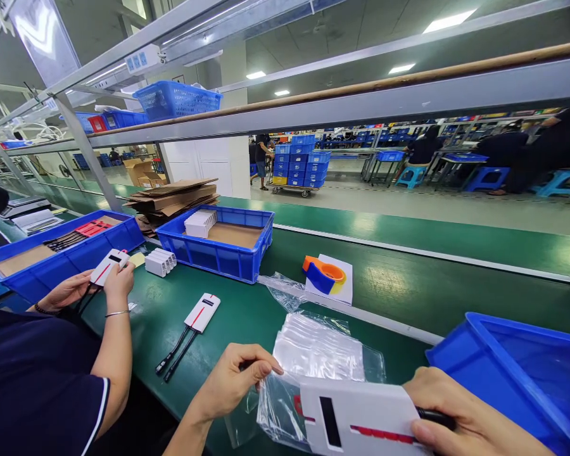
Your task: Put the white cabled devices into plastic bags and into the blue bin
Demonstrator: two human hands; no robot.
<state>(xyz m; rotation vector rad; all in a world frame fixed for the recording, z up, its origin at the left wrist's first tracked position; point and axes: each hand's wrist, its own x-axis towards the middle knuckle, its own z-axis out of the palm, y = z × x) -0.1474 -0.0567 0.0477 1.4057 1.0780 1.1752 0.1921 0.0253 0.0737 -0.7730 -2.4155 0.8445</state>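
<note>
My right hand [470,411] grips a white flat device [370,411] with a black window, a red stripe and a black cable at its right end. The device's left end is inside the mouth of a clear plastic bag [280,408]. My left hand [232,386] pinches that bag's edge between thumb and fingers. Just beyond lies a stack of clear plastic bags [318,345] on the green bench. A similar white device [203,311] with two black cables rests on the bench to the left.
A co-worker's hands [116,278] hold another white device at left. Blue bins stand at the left [76,256], centre [218,259] and right [517,380]. White pieces [160,261] sit by the centre bin. Beyond the bags is an orange and blue tape dispenser [325,273]. A shelf rail crosses above.
</note>
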